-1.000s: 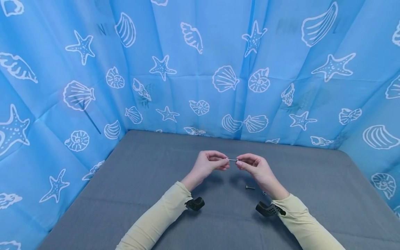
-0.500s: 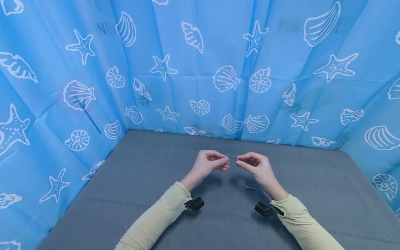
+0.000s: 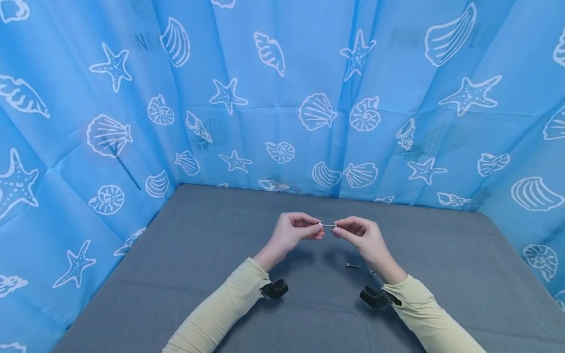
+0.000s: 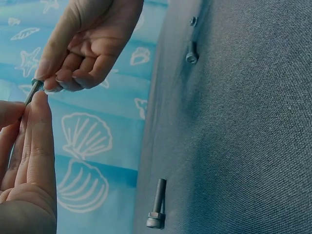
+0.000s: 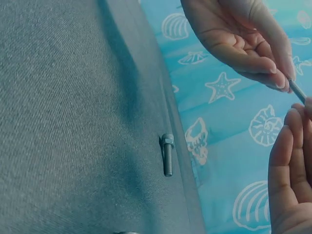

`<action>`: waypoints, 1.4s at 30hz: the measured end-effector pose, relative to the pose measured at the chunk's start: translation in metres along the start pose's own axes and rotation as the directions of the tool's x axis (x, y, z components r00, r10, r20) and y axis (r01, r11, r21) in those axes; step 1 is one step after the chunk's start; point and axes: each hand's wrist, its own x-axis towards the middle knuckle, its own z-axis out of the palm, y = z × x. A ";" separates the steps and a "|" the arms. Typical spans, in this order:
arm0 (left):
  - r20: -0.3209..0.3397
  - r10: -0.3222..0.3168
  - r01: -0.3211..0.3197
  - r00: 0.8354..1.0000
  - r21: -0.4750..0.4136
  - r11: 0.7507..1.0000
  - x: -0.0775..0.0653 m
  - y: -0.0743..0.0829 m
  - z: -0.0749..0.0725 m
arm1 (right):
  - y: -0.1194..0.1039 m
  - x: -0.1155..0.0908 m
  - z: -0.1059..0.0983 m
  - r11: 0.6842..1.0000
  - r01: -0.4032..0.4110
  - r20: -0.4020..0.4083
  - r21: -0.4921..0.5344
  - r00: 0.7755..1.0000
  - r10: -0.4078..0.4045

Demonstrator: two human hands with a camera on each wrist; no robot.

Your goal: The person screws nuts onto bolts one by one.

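A slim metal bolt (image 3: 328,225) is held level above the table between my two hands. My left hand (image 3: 292,238) pinches its left end between thumb and fingertips. At the other end my right hand (image 3: 364,240) pinches a wider piece; whether this is the bolt's head or a nut, I cannot tell. Both hands hide the ends of the bolt (image 5: 297,90). Below the right hand lies a second bolt (image 3: 352,265), with a small nut (image 3: 372,273) to its right. The left wrist view shows another bolt (image 4: 159,202) with a nut near its head, on the cloth.
A grey cloth-covered table (image 3: 212,274) spreads under both arms. Blue curtain (image 3: 265,127) with white shells and starfish hangs along its back and sides. Black wrist mounts sit below the left wrist (image 3: 274,289) and the right wrist (image 3: 379,296).
Both hands keep their pinch on the bolt, with only slight movement of the fingers. The whole head view shifts a little; the things on the table stay put.
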 end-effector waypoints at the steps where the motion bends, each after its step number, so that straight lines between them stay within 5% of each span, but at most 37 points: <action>1: 0.001 0.001 -0.001 1.000 0.002 1.000 0.000 0.000 0.000 | 0.000 0.000 0.000 1.000 -0.003 0.002 0.007 1.000 0.003; 11: 0.019 0.026 -0.027 0.999 0.024 0.999 -0.001 -0.004 -0.002 | -0.001 -0.001 0.003 0.998 -0.058 -0.031 0.023 0.998 0.059; 22: 0.041 0.043 -0.044 0.998 0.020 0.999 -0.003 -0.006 -0.004 | -0.005 0.001 0.001 1.000 -0.009 0.029 0.016 1.000 0.009; 42: 0.043 0.046 -0.048 0.998 0.034 0.998 -0.004 -0.005 -0.001 | -0.009 0.001 0.003 0.998 -0.026 -0.017 -0.054 1.000 0.025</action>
